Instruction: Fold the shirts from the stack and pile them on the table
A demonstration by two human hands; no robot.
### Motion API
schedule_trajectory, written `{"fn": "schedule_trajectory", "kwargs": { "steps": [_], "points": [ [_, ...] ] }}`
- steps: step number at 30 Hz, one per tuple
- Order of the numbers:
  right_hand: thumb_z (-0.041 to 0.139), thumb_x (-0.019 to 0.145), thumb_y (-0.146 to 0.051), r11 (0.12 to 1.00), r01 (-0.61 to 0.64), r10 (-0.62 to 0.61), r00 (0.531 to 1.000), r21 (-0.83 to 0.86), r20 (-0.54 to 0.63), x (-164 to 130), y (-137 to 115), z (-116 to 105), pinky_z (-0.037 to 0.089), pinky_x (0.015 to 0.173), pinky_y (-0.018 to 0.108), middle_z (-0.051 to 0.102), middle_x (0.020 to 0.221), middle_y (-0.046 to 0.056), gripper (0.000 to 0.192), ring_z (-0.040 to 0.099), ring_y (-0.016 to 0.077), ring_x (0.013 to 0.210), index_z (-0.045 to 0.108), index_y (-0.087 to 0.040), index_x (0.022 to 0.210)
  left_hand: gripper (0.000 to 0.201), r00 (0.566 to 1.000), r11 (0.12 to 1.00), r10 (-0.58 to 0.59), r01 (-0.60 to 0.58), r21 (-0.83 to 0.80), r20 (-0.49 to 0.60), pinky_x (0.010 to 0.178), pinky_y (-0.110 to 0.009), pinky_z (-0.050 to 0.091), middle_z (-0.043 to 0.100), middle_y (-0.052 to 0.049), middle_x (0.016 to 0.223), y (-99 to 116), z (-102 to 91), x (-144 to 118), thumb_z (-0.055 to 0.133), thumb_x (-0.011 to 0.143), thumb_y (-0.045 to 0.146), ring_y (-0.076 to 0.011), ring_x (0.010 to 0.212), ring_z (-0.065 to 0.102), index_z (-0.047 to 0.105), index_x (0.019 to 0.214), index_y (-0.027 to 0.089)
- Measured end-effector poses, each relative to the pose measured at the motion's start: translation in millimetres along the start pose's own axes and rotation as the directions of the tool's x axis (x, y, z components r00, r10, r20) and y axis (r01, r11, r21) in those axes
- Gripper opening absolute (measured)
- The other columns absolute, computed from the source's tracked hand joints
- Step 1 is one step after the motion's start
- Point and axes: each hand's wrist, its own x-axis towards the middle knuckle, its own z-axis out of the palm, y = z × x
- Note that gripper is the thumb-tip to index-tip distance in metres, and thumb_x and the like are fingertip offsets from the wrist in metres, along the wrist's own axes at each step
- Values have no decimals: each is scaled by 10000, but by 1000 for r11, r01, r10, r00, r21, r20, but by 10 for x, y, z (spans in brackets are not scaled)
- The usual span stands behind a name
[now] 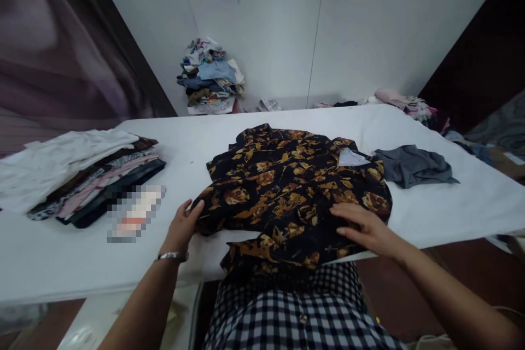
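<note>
A black shirt with a brown and gold flower print [283, 175] lies spread on the white-covered table [197, 164], its lower part reaching the front edge. At its left edge is my left hand [184, 224], fingers curled and thumb against the cloth; the fingertips are partly hidden. My right hand [363, 227] rests on the right part of the shirt, fingers extended and apart. A pale patch, perhaps a label or lining [351, 157], shows near the shirt's upper right.
Folded garments [110, 175] are stacked at the left, a white one [74, 156] on top. Beside them lies a pixelated item [137, 213]. A crumpled grey garment [414, 167] is at the right. Behind the table stand a tall clothes pile [213, 79] and more clothes [406, 104].
</note>
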Motion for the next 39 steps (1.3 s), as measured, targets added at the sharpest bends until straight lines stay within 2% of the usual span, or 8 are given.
{"fn": "schedule_trajectory", "kwargs": {
  "steps": [5, 9, 12, 14, 18, 25, 32, 39],
  "points": [
    [679, 781, -421, 997, -45, 57, 982, -67, 183, -330, -145, 271, 190, 1121, 586, 426, 1456, 90, 680, 312, 309, 1377, 438, -314, 1408, 796, 951, 939, 303, -288, 188, -55, 943, -417, 504, 391, -135, 1466, -135, 36, -560, 616, 759, 509, -299, 1220, 517, 315, 1437, 219],
    [608, 794, -263, 993, -72, 85, 987, -96, 138, -419, -33, 330, 245, 1090, 600, 524, 1373, 93, 459, 400, 319, 1324, 612, -290, 1252, 566, 729, 639, 624, -684, 352, 283, 1083, -465, 387, 421, -50, 1461, -121, 109, -962, 532, 831, 455, -277, 1341, 391, 436, 1375, 333],
    [480, 851, -254, 989, -125, 123, 992, 74, 30, -444, -9, 261, 455, 960, 480, 700, 1082, 80, 302, 616, 261, 1072, 715, -271, 1039, 612, 547, 432, 608, -836, 338, 576, 1076, -529, 371, 432, -65, 1459, -137, 194, -1136, 641, 748, 513, -322, 1356, 362, 517, 1324, 347],
    [485, 856, -325, 943, -219, 251, 963, 248, -102, -446, -8, 159, 521, 859, 398, 723, 961, 61, 276, 661, 231, 926, 720, -271, 991, 642, 506, 360, 590, -862, 356, 629, 1069, -559, 360, 414, -83, 1471, -175, 236, -1148, 678, 700, 558, -348, 1375, 322, 562, 1286, 323],
    [580, 777, -433, 816, -344, 518, 792, 465, -323, -307, 72, -61, 536, 810, 361, 717, 967, 56, 271, 655, 242, 907, 719, -246, 915, 530, 634, 471, 617, -772, 427, 467, 1089, -483, 363, 415, -103, 1466, -220, 230, -913, 564, 802, 534, -303, 1357, 367, 582, 1253, 255],
    [519, 777, -393, 873, -324, 480, 698, 364, -531, 709, 542, -418, 494, 892, 359, 718, 971, 50, 298, 649, 230, 930, 707, -204, 911, 627, 843, 634, 496, -515, 577, 208, 1109, -411, 326, 373, -146, 1468, 255, 288, 64, 448, 834, 568, -288, 1358, 360, 480, 1317, 169],
    [581, 727, -271, 793, -609, 556, 707, 22, -437, 1710, 1427, -882, 475, 899, 359, 694, 1081, 114, 385, 628, 267, 1024, 686, -151, 1078, 754, 954, 665, 267, -286, 690, 138, 932, -441, 443, 542, -257, 1267, 831, 717, 1102, 446, 777, 665, -367, 1183, 531, 500, 1231, 65],
    [680, 670, -419, 711, -670, 614, 739, -214, -277, 1912, 2003, -784, 492, 800, 376, 663, 1113, 177, 705, 632, 303, 993, 547, -97, 1282, 499, 930, 567, 233, -369, 736, 286, 820, -388, 484, 639, -194, 1182, 1004, 1347, 1224, 567, 766, 459, -326, 1059, 620, 601, 1158, 152]
  ]
}}
